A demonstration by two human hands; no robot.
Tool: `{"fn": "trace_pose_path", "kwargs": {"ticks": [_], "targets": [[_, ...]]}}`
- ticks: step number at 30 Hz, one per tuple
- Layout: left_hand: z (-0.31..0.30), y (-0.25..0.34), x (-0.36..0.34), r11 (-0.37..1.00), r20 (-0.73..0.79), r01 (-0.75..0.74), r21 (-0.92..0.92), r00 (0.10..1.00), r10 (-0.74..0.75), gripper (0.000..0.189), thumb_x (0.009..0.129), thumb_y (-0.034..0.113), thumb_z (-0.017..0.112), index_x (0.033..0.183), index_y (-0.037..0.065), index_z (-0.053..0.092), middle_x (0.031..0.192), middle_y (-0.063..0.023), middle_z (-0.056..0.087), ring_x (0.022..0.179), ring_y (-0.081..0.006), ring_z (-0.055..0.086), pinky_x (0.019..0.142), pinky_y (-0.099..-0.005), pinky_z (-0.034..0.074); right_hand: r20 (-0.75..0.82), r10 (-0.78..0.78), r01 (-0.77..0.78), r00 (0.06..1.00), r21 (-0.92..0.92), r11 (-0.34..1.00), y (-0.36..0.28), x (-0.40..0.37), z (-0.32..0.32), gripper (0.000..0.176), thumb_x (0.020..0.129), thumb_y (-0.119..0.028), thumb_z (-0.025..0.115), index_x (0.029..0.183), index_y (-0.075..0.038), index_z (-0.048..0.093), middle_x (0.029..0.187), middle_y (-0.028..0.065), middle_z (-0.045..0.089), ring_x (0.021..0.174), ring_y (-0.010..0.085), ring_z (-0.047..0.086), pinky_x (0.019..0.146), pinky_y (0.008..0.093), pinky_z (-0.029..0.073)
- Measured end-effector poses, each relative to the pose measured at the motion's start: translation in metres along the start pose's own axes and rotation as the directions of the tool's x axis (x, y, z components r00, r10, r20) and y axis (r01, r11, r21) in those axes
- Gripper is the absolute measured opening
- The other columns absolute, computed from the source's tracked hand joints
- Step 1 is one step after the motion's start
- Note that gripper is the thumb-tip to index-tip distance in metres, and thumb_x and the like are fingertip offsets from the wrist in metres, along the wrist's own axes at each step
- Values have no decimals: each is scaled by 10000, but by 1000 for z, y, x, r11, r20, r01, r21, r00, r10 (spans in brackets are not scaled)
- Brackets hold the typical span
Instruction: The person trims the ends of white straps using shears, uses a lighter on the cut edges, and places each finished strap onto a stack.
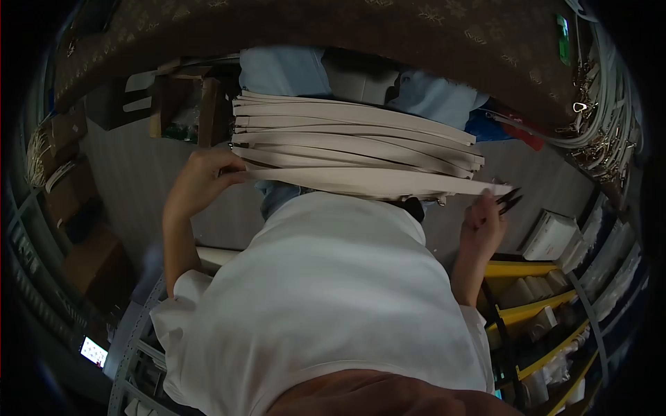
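A long pale beige strap (361, 182) is stretched across my lap between my two hands. My left hand (205, 177) pinches its left end between thumb and fingers. At the other end my right hand (483, 218) is closed, with thumb and forefinger on the strap's tip. A dark tool with two pointed blades, like small scissors (512, 200), sticks out from the same hand; how the fingers hold it is partly hidden. Just beyond lies a pile of similar straps (347, 128), spread side by side over my legs, with small metal fittings at some ends.
A brown patterned cloth (312, 24) covers a surface in front. Many pale straps with metal clasps (610, 139) hang at the far right. Yellow shelf bins (531, 298) stand at my right, cardboard boxes (100, 267) at my left, and an open carton (208, 107) beyond my left hand.
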State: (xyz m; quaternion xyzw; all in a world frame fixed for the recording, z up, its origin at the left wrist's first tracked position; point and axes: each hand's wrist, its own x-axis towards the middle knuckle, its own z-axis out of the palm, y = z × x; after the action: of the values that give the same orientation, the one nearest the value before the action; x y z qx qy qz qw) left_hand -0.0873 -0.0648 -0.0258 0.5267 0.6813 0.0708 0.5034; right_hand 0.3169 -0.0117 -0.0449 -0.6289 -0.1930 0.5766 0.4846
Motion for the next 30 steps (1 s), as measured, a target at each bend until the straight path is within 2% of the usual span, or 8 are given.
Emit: {"fn": "trace_pose_path", "kwargs": {"ticks": [4, 8, 12, 16, 18, 25, 28, 30], "targets": [[0, -1, 7, 867, -84, -262, 423, 942, 326, 220, 629, 12, 670, 845, 3, 627, 796, -100, 570, 681, -187, 549, 591, -249, 437, -139, 284, -314, 949, -318, 895, 17, -19, -29, 134, 775, -122, 621, 694, -29, 569, 560, -54, 432, 438, 2, 281, 412, 194, 198], [-11, 38, 28, 891, -276, -247, 382, 889, 365, 179, 648, 23, 669, 822, 9, 632, 816, -97, 566, 709, -185, 553, 599, -267, 446, 26, -92, 92, 995, -522, 848, -2, 5, 3, 129, 769, -120, 629, 727, -1, 601, 592, -41, 470, 503, 13, 346, 445, 205, 261], [-27, 104, 80, 850, -701, -406, 336, 495, 514, 99, 698, 99, 653, 756, 22, 632, 764, -74, 557, 711, -217, 536, 622, -330, 437, 290, -295, 384, 911, -329, 863, -24, 25, 70, 113, 761, -85, 622, 723, 17, 592, 601, -21, 485, 570, 39, 402, 499, 203, 311], [-46, 140, 135, 707, -664, -173, 686, 248, 705, 161, 695, 170, 667, 717, 19, 617, 736, -80, 550, 708, -222, 538, 604, -329, 431, 559, -351, 564, 751, -267, 782, -34, 27, 117, 55, 714, -22, 620, 730, 20, 588, 608, 24, 495, 556, 73, 429, 510, 208, 336], [-51, 147, 151, 733, -703, 103, 673, 396, 590, 218, 681, 219, 674, 689, 16, 597, 718, -99, 541, 716, -244, 541, 611, -342, 432, 718, -448, 759, 534, -172, 628, -38, 22, 137, 32, 712, 27, 586, 701, 32, 557, 615, 5, 457, 532, 62, 382, 492, 200, 290], [-57, 137, 143, 697, -652, 68, 714, 428, 626, 213, 699, 201, 645, 741, 0, 586, 755, -126, 553, 737, -261, 547, 623, -359, 433, 693, -417, 724, 589, -224, 652, -33, 31, 142, 66, 701, -8, 623, 748, 27, 593, 584, 48, 462, 528, 94, 422, 472, 215, 324], [-52, 140, 118, 902, -720, -162, 401, 553, 419, 151, 756, 140, 593, 779, -7, 570, 755, -96, 540, 715, -191, 539, 605, -309, 422, 631, -344, 543, 696, -148, 827, -33, 34, 147, 76, 755, -49, 617, 744, 21, 591, 599, 3, 486, 564, 54, 421, 501, 201, 343], [-35, 137, 92, 763, -533, -494, -417, 813, 235, 82, 809, 69, 523, 812, -7, 552, 747, -50, 504, 690, -115, 495, 605, -239, 393, 612, -257, 401, 748, -109, 909, -36, 32, 161, 93, 766, -63, 614, 731, 18, 585, 610, -18, 493, 582, 41, 422, 518, 192, 347]]}}
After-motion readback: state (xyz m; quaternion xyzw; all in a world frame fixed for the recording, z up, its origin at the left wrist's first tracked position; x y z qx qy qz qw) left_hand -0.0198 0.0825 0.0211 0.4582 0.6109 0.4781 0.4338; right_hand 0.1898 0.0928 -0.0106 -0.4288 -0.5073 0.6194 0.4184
